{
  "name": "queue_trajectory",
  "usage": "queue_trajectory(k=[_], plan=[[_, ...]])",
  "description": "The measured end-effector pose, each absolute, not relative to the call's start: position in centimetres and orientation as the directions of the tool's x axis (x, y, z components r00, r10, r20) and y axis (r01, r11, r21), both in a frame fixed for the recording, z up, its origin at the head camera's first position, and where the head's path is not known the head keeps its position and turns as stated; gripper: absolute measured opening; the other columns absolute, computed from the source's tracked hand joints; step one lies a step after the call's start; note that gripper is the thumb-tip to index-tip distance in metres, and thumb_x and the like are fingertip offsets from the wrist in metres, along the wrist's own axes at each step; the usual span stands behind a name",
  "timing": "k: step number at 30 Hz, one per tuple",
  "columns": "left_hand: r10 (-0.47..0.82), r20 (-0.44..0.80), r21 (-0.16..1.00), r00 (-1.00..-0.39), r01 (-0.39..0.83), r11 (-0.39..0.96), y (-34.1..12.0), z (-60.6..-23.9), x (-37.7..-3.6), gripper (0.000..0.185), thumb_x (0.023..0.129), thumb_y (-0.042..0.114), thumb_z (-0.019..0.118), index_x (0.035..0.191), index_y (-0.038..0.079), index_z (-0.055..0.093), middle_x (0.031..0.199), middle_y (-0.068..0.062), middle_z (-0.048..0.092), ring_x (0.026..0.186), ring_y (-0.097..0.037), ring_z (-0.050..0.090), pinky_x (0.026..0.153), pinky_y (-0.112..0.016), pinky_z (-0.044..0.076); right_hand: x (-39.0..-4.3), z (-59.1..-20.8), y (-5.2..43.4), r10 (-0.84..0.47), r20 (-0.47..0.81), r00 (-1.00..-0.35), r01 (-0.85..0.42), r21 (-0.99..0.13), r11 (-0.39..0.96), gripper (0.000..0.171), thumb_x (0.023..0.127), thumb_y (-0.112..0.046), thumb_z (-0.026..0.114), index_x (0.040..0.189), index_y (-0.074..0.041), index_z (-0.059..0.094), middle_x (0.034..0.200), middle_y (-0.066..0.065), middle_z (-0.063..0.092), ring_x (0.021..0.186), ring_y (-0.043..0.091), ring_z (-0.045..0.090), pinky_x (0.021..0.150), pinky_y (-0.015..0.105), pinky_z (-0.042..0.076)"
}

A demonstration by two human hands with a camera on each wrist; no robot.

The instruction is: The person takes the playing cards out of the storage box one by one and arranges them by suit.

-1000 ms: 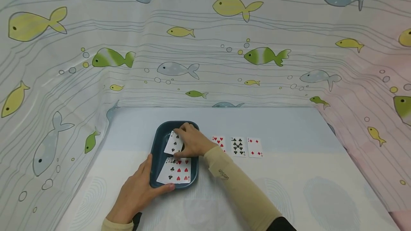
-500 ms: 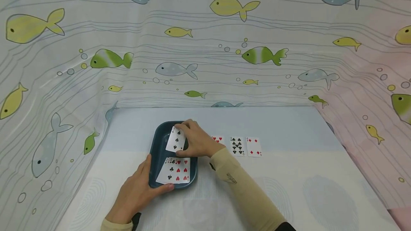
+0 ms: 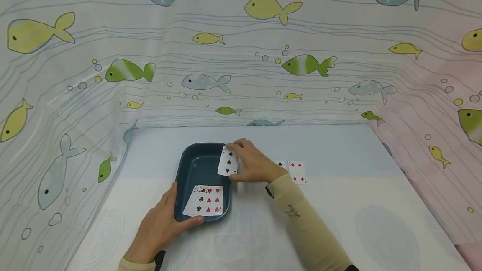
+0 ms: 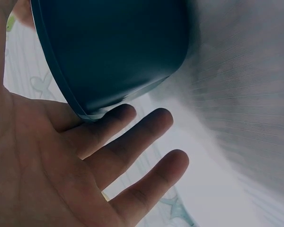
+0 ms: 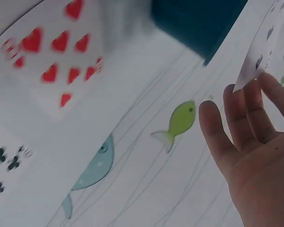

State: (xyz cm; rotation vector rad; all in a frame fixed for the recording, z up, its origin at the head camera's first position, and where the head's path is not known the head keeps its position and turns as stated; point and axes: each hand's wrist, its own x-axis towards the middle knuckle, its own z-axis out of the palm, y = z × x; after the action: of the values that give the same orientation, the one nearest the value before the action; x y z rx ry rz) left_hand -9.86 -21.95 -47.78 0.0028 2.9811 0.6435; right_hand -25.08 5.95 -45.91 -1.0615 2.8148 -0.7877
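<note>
The right hand (image 3: 254,164) pinches a three of spades (image 3: 227,161) between thumb and fingers, holding it over the right rim of a dark blue tray (image 3: 203,147). In the right wrist view, the card stands steeply tilted at the fingertips. The left hand (image 3: 156,225) rests against the tray's near left corner, thumb along the near side and index finger along the left side. Its other fingers spread loosely beside the wall in the left wrist view. Inside the tray, a six of hearts (image 3: 213,200) overlaps other cards, with a clubs card showing beside it.
On the white table right of the tray lie a four of diamonds (image 3: 297,172) and a clubs card (image 5: 2,163), mostly hidden by the right hand in the head view. A hearts card (image 5: 57,54) lies between these and the tray. A fish-patterned curtain (image 3: 211,62) backs the table.
The right hand has lifted the three of spades from the tray's upper part and carried it right, to the right rim. The left hand and tray have hardly moved.
</note>
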Motion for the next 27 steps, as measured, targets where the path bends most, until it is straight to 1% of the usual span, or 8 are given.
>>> queue_trajectory(k=[4, 10, 12, 17, 23, 27], plan=[[0.017, -0.088, 0.415, -0.996, -0.021, 0.910, -22.0, -47.9, -9.8, 0.139, 0.067, 0.088, 0.065, 0.159, -0.004, 0.016, 0.154, -0.028, 0.038, 0.115, -0.043, 0.059, 0.095, -0.063, 0.046, -25.4, -46.5, 8.3, -0.587, 0.149, -0.795, -0.578, -0.476, 0.662, 0.091, 0.076, -0.041, 0.083, 0.154, -0.019, 0.042, 0.142, 0.005, 0.042, 0.123, 0.016, 0.043, 0.100, 0.033, 0.047], [0.015, -0.086, 0.419, -0.996, -0.023, 0.908, -22.0, -47.9, -9.8, 0.137, 0.069, 0.084, 0.068, 0.159, -0.004, 0.016, 0.154, -0.028, 0.038, 0.116, -0.044, 0.058, 0.095, -0.064, 0.046, -25.8, -46.8, 11.7, -0.577, 0.143, -0.804, -0.565, -0.484, 0.668, 0.091, 0.075, -0.037, 0.085, 0.153, -0.017, 0.043, 0.140, 0.004, 0.043, 0.119, 0.017, 0.043, 0.093, 0.035, 0.049], [0.013, -0.089, 0.420, -0.996, -0.026, 0.907, -22.0, -47.9, -9.8, 0.137, 0.069, 0.084, 0.068, 0.160, -0.004, 0.015, 0.154, -0.029, 0.037, 0.116, -0.044, 0.058, 0.096, -0.064, 0.046, -26.0, -47.1, 12.7, -0.573, 0.125, -0.810, -0.557, -0.473, 0.683, 0.090, 0.076, -0.038, 0.085, 0.153, -0.017, 0.042, 0.141, 0.003, 0.042, 0.120, 0.017, 0.042, 0.094, 0.035, 0.049], [0.016, -0.092, 0.424, -0.996, -0.025, 0.905, -22.1, -47.8, -9.8, 0.136, 0.070, 0.084, 0.068, 0.160, -0.003, 0.015, 0.154, -0.028, 0.037, 0.116, -0.044, 0.058, 0.095, -0.064, 0.046, -26.3, -47.7, 14.9, -0.554, 0.090, -0.827, -0.526, -0.471, 0.708, 0.090, 0.077, -0.038, 0.085, 0.154, -0.018, 0.042, 0.143, 0.005, 0.040, 0.126, 0.019, 0.041, 0.102, 0.040, 0.045], [0.020, -0.088, 0.425, -0.996, -0.019, 0.905, -22.0, -47.9, -9.8, 0.136, 0.070, 0.084, 0.068, 0.160, -0.003, 0.015, 0.154, -0.028, 0.037, 0.117, -0.044, 0.058, 0.095, -0.063, 0.046, -25.9, -47.6, 16.8, -0.521, 0.085, -0.850, -0.493, -0.480, 0.726, 0.091, 0.076, -0.034, 0.086, 0.154, -0.016, 0.042, 0.144, 0.008, 0.041, 0.127, 0.023, 0.043, 0.102, 0.044, 0.045], [0.023, -0.088, 0.425, -0.996, -0.017, 0.905, -22.0, -47.9, -9.8, 0.136, 0.070, 0.084, 0.068, 0.160, -0.003, 0.015, 0.154, -0.028, 0.037, 0.117, -0.044, 0.058, 0.095, -0.063, 0.046, -25.6, -47.3, 18.1, -0.495, 0.068, -0.866, -0.465, -0.472, 0.749, 0.092, 0.075, -0.034, 0.087, 0.154, -0.017, 0.043, 0.145, 0.009, 0.041, 0.128, 0.024, 0.043, 0.102, 0.045, 0.045]])
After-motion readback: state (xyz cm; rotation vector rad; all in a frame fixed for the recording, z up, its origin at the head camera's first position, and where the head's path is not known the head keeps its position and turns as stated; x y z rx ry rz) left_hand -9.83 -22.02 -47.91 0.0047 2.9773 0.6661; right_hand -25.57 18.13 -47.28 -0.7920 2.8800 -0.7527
